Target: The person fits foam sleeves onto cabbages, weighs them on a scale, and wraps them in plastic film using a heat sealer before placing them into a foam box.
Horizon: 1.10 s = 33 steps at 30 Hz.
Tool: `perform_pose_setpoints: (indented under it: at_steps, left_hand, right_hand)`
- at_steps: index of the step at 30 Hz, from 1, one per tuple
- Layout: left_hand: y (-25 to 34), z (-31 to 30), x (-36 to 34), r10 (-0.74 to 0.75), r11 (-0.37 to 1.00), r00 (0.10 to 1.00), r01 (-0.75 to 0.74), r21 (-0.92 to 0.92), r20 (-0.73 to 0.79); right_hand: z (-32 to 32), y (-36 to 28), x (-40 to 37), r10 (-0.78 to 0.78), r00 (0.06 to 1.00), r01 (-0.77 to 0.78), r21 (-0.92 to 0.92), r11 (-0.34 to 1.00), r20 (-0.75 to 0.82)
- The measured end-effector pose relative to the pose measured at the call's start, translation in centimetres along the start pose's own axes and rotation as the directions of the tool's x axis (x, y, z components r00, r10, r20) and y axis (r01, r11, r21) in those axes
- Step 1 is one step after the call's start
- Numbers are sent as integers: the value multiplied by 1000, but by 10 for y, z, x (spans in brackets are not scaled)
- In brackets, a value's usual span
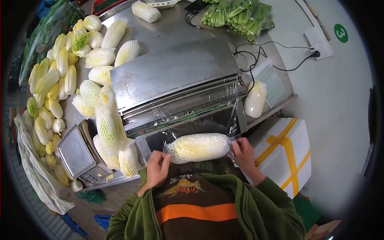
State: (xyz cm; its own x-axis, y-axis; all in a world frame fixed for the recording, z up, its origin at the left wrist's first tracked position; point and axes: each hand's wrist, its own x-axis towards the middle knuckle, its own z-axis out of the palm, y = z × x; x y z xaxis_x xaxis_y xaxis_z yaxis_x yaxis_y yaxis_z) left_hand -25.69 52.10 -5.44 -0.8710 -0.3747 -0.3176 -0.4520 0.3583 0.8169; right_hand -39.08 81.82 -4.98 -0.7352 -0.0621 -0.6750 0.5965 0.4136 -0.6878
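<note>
Between my two hands is a napa cabbage [200,147] in a white foam net, with clear plastic film around it. My left hand [158,167] is closed at its left end, fingers pinching the film there. At the other end, my right hand [243,153] pinches the gathered film. Just beyond the cabbage stands a metal film-wrapping machine [176,72]. From its front slot, clear film [192,116] stretches down toward the cabbage.
Netted cabbages [109,128] lie left of the machine, beside a weighing scale [76,152]. Bare cabbages [52,82] are heaped farther left. A wrapped cabbage [255,99] lies at right, above a taped foam box [286,156]. Bagged greens [240,18] and black cables [256,56] are behind.
</note>
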Motion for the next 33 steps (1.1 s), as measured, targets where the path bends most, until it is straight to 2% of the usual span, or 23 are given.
perform_pose_setpoints:
  at_steps: [1,2,3,5,7,10,12,14,15,16,17,18,19,20,21,22,23,24,27,30,31,32,33]
  left_hand:
    - [11,5,6,-7,999,992,3,-35,-130]
    - [0,9,13,57,997,976,-47,53,-208]
    - [0,13,20,97,993,965,-77,90,-243]
    - [-13,16,32,134,986,953,-101,133,-272]
    - [-38,15,50,347,850,901,-184,494,-261]
    - [-50,23,62,494,717,841,-250,650,-221]
    - [-49,36,69,612,652,771,-365,665,-177]
    - [-41,52,76,620,670,780,-472,573,-83]
    - [-38,52,76,586,711,802,-442,547,-114]
    - [-43,53,77,391,898,904,-333,288,-173]
    - [-49,53,75,485,871,857,-457,179,-174]
    - [-41,47,70,566,823,805,-563,72,-180]
    - [-48,46,60,432,876,893,-449,-178,-127]
    - [-51,40,48,141,816,990,-105,-569,19]
    - [-64,35,37,25,454,985,139,-880,168]
    - [-70,27,31,-6,-36,939,343,-939,343]
    - [-76,20,24,9,-115,916,399,-910,401]
    - [-75,9,15,21,-121,897,440,-890,441]
    - [-72,-16,-7,63,-129,847,532,-837,528]
    - [-73,-26,-22,93,-82,800,599,-796,593]
    - [-72,-32,-27,102,-52,785,618,-784,611]
    - [-71,-37,-31,110,-21,773,630,-776,625]
    - [-71,-43,-31,122,20,753,649,-761,646]
  right_hand:
    - [6,6,4,-266,956,237,-212,948,-125]
    - [12,11,11,-531,827,416,-435,799,-184]
    - [16,14,19,-607,762,493,-408,769,-223]
    - [11,12,40,-636,726,485,-463,742,-259]
    - [10,15,61,-669,680,471,-520,713,-300]
    - [21,31,92,-779,576,466,-684,562,-247]
    - [48,40,103,-858,463,459,-769,445,-221]
    - [62,34,87,-836,457,484,-702,522,-306]
    - [64,35,80,-790,538,549,-588,594,-295]
    - [67,32,78,-748,603,598,-462,654,-278]
    - [74,33,74,-494,834,487,-92,868,-245]
    - [75,44,72,-503,862,408,518,752,52]
    - [86,30,41,-455,891,359,635,684,-15]
    - [96,87,86,-112,836,-488,822,293,536]
    - [99,61,60,-524,779,66,786,615,344]
    - [94,21,29,-568,764,311,596,740,307]
    - [130,84,71,-868,460,820,286,496,186]
    - [135,81,70,-870,451,818,298,492,199]
    - [129,68,57,-706,427,658,341,671,566]
    - [118,34,21,-447,295,496,264,827,845]
    - [110,-55,-9,-93,550,610,-323,724,830]
    - [102,-143,-39,278,701,589,-752,296,657]
    - [90,-133,-29,24,838,509,-797,324,545]
